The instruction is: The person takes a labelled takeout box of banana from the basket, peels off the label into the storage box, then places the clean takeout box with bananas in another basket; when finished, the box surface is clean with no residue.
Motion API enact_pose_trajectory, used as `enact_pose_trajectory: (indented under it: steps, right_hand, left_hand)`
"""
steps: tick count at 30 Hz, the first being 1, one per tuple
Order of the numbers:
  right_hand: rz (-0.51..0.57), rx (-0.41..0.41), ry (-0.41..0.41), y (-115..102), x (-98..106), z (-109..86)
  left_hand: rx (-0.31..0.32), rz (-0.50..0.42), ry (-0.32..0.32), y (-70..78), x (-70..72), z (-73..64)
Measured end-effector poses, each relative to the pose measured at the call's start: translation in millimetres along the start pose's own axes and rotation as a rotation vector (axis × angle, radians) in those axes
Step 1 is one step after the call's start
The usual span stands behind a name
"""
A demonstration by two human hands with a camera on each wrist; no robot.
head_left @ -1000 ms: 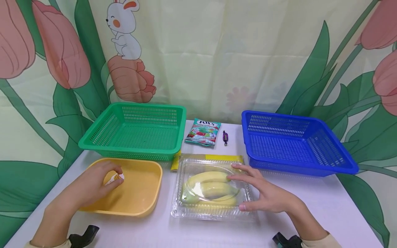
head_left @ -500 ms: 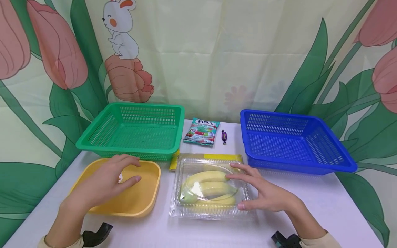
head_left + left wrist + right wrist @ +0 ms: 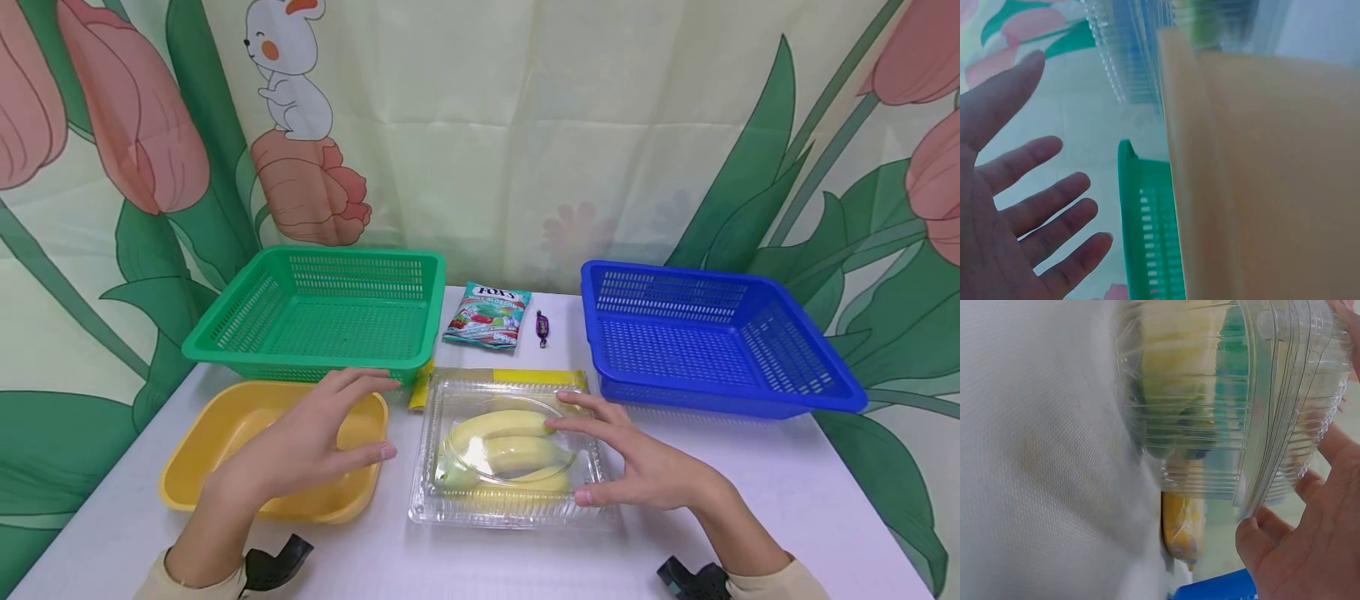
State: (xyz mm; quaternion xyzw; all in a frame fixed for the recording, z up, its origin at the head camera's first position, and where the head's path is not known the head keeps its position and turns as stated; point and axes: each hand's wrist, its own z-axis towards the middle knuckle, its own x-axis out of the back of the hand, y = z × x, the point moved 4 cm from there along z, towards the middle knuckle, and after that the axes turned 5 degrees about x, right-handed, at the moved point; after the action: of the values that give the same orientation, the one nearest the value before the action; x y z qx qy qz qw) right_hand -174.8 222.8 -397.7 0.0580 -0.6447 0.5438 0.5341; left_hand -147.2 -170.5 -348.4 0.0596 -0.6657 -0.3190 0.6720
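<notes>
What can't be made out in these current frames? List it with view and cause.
Yellow tray, head view: floor partly hidden by the left hand.
Yellow pack, head view: partly covered by the clear container.
Purple sweet, head view: wrapper lettering too small to read.
Blue basket, right wrist view: mostly cut off by the bottom edge.

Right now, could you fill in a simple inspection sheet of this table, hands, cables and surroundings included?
Surface: white table.
Job's things: clear container with bananas inside; yellow basin.
Clutter: FOX'S bag and purple-wrapped sweet between green basket and blue basket; yellow packet behind the container, partly hidden.
Hands: left hand over the basin, fingers spread, holding nothing; right hand touching the container's right side.
Cables: nothing seen.
Surroundings: curtain printed with tulips and a rabbit.
</notes>
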Motion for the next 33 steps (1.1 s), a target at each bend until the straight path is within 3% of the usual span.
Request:
enact_pose_trajectory:
  steps: [13, 19, 24, 33]
  right_hand:
    - [-0.014, 0.031, 0.004, -2, 2, 0.5]
    - [-0.008, 0.004, 0.008, 0, 0, -0.2]
    - [-0.003, -0.009, 0.005, 0, -1, -0.7]
    - [0.021, -0.004, 0.017, -4, -2, -2.4]
  left_hand:
    - [-0.098, -0.066, -0.098, 25.8, -23.2, 16.1]
    - [-0.152, -0.078, -0.134, 33.5, -29.5, 20.8]
    - [-0.161, -0.085, -0.165, 37.4, -33.2, 22.9]
    - [-0.141, -0.068, -0.281, 36.8, -45.6, 26.0]
